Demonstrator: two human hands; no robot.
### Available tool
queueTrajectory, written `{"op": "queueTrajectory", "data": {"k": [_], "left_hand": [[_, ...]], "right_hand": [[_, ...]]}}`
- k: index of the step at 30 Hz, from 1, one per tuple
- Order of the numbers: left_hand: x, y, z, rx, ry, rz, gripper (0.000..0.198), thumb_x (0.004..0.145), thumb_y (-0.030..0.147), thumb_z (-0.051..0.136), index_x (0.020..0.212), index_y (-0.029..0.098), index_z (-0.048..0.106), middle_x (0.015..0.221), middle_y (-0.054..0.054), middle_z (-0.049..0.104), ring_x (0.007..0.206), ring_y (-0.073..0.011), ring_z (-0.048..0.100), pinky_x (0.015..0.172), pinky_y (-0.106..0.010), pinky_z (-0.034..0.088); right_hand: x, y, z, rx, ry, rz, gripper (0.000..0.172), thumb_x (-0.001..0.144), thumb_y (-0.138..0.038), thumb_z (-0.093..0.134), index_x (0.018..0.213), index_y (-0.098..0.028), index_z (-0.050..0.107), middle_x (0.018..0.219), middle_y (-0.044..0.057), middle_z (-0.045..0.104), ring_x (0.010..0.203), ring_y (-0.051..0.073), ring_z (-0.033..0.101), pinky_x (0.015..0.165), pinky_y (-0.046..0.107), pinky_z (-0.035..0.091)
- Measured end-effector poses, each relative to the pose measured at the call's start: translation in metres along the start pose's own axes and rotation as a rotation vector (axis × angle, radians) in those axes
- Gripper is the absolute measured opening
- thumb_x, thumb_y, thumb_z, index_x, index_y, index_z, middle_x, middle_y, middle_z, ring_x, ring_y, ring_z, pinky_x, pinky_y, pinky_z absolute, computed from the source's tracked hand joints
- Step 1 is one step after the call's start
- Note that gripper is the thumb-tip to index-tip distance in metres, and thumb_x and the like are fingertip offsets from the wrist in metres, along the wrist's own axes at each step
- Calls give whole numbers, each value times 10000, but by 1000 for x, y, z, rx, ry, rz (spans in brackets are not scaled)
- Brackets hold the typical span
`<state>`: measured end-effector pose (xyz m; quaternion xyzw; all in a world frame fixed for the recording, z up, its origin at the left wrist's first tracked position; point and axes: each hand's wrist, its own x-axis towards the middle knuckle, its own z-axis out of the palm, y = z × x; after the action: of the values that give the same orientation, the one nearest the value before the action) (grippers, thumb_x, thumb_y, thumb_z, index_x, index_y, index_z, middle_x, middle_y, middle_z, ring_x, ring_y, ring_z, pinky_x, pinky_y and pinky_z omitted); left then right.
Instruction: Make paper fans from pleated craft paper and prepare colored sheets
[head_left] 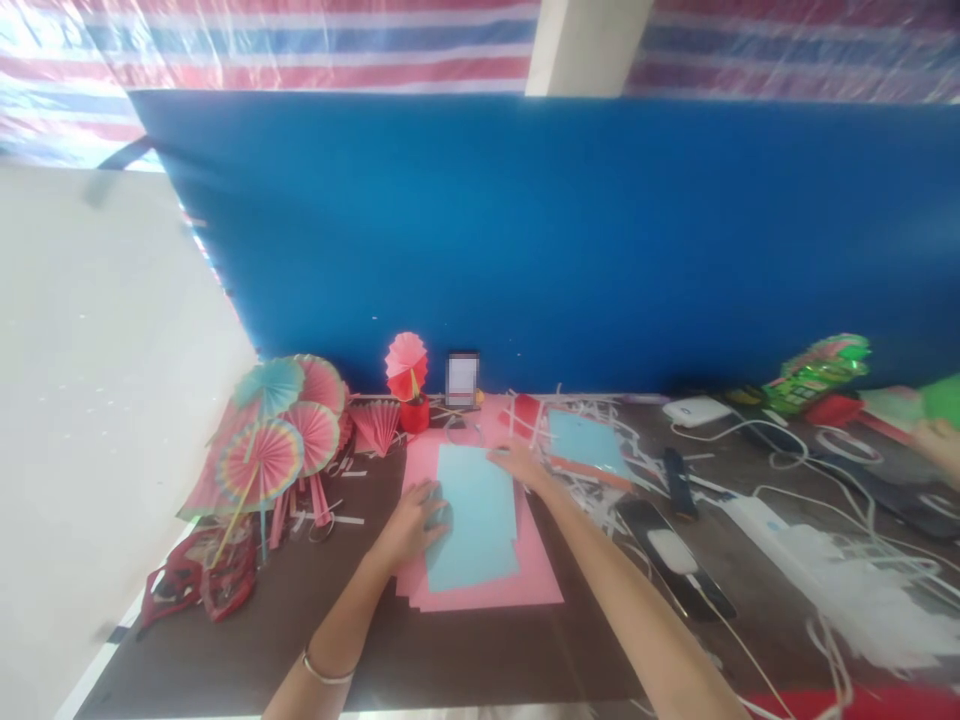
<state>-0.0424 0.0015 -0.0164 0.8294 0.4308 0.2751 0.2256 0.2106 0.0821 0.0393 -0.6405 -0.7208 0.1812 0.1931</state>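
A light blue paper sheet (476, 520) lies on a stack of pink paper (525, 585) on the dark table (247, 640). My left hand (409, 525) rests on the blue sheet's left edge, fingers curled and pressing it down. My right hand (517, 462) touches the sheet's top right corner with fingers flat and stretched out. The view is blurred, so I cannot tell whether either hand pinches the paper.
Folded paper fans (274, 440) are heaped at the left, one standing in a red cup (413, 412). Another blue-on-red sheet stack (589, 447), white paper strips, phones (675, 555), a power strip (795, 545) and cables fill the right. A blue board (570, 240) backs the table. Another person's hand (937, 445) shows far right.
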Motion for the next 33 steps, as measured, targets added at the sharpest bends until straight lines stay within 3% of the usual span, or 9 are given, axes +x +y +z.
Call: {"op": "queueTrajectory", "data": {"k": [4, 7, 15, 19, 22, 29, 33], "left_hand": [[-1, 1, -1, 62, -22, -5, 300, 795, 315, 552, 1083, 240, 589, 1319, -98, 454, 1275, -280, 332, 1067, -517, 224], [-1, 3, -2, 83, -18, -5, 289, 819, 323, 512, 1090, 250, 581, 1321, -81, 449, 1273, -271, 332, 1072, -503, 225], [-1, 10, -6, 52, -18, -16, 257, 821, 307, 505, 1054, 246, 596, 1293, -78, 473, 1252, -258, 358, 1074, -491, 222], [-1, 9, -5, 34, 0, -26, 258, 819, 282, 509, 1059, 251, 599, 1301, -77, 469, 1262, -257, 346, 1070, -485, 229], [-1, 9, -5, 23, -9, -36, 275, 816, 267, 511, 1077, 244, 594, 1307, -83, 463, 1264, -258, 343, 1060, -484, 244], [0, 9, -5, 50, -37, -56, 281, 821, 270, 501, 1087, 244, 588, 1328, -74, 441, 1269, -247, 335, 1063, -465, 241], [0, 7, -4, 54, -38, -50, 273, 817, 274, 504, 1072, 245, 595, 1331, -71, 440, 1268, -249, 337, 1067, -465, 235]], "right_hand": [[2, 5, -1, -7, 191, 6, 346, 820, -293, 408, 1082, -155, 587, 1093, 96, 615, 989, 209, 573, 853, 342, 434], [-8, 18, -10, -35, 284, -39, 308, 820, -266, 388, 1006, -173, 616, 1083, 83, 617, 1027, 200, 549, 904, 344, 405], [-67, 115, -82, -192, 526, 13, 297, 754, -234, 387, 894, -137, 629, 917, 125, 647, 878, 241, 580, 803, 390, 429], [-84, 137, -94, -565, 280, -160, 241, 714, -198, 458, 860, -165, 647, 898, 86, 657, 844, 206, 580, 761, 315, 406], [-87, 135, -91, -725, 144, -145, 224, 746, -188, 453, 858, -167, 647, 894, 85, 654, 829, 199, 575, 741, 301, 381], [-78, 127, -81, -804, 74, -85, 232, 756, -94, 429, 829, -137, 645, 790, 94, 641, 753, 184, 569, 686, 274, 354], [-79, 121, -76, -819, 57, -98, 275, 737, -74, 453, 918, -144, 648, 788, 94, 640, 754, 173, 560, 701, 266, 338]]}}
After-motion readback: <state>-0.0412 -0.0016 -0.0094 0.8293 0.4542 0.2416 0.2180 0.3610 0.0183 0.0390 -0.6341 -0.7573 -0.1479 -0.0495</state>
